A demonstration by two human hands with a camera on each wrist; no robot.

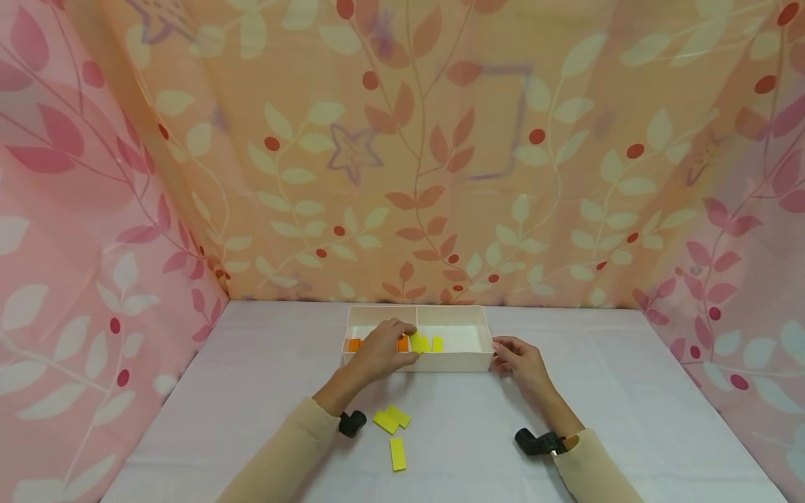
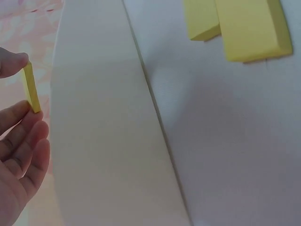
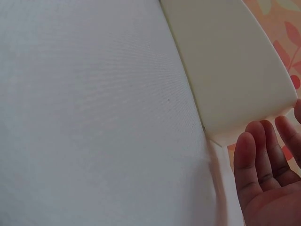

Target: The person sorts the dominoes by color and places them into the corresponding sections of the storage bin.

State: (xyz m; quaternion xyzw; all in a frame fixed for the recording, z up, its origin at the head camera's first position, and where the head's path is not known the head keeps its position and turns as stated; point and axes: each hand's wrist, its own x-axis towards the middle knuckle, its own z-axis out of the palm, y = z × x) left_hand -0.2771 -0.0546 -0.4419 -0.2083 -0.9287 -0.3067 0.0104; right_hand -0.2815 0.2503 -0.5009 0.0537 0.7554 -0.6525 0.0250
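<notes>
The left hand (image 1: 382, 349) has its grip clamped on a yellow block (image 2: 31, 88), held upright between thumb and fingertips at the front wall of the white box (image 1: 455, 362), near the divider (image 1: 417, 318), while the right hand (image 1: 520, 360) rests its loosely extended fingers against the box's right end. Orange blocks (image 1: 403, 343) stand in the left compartment and yellow ones (image 1: 437, 344) in the right. On the desk (image 1: 465, 433) before the box lie three more yellow blocks (image 1: 397, 454), two of them touching, the third nearer the person.
</notes>
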